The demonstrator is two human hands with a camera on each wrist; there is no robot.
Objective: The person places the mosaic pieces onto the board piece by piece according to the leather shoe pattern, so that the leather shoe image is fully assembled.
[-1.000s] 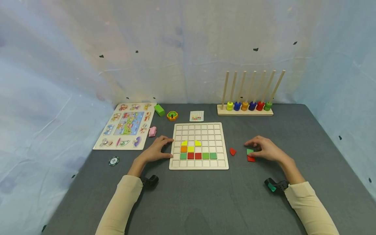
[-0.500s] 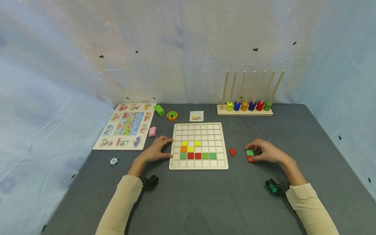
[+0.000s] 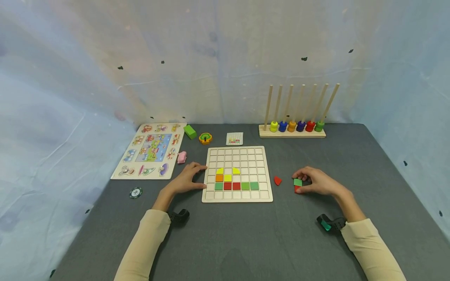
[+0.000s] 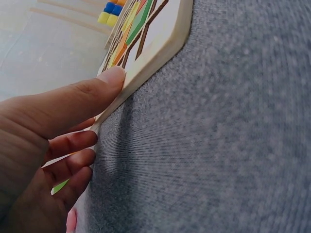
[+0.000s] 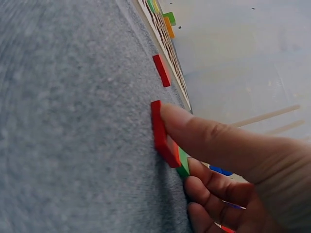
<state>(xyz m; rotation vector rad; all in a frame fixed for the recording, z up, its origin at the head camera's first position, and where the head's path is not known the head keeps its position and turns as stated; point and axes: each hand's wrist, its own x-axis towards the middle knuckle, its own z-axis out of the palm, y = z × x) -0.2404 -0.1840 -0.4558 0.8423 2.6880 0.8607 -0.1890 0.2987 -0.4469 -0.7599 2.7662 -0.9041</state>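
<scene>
My left hand (image 3: 184,179) rests against the left edge of a wooden grid board (image 3: 239,198), thumb and fingertips apart along the rim. In the left wrist view the thumb touches the board's edge (image 4: 150,63). On the board lie yellow, orange, green and red tiles. To its right, my right hand (image 3: 318,183) pinches a green square tile (image 3: 297,182) and a red square tile (image 3: 297,190), which lie against each other. The right wrist view shows the thumb at the red tile (image 5: 158,126) and fingers by the green tile (image 5: 183,164).
A loose red tile with a curved side (image 3: 277,180) lies between board and right hand. Behind are a pattern card (image 3: 234,138), a tree piece (image 3: 205,138), a green block (image 3: 190,132) and a peg rack (image 3: 292,134). Leftward: picture puzzle (image 3: 165,166), pink piece (image 3: 181,157), poker chip (image 3: 135,192).
The right thumb has slid nearer, from over the seam between the green and red tiles to the red tile's near side, uncovering more of the green tile. The left hand stays at the board.
</scene>
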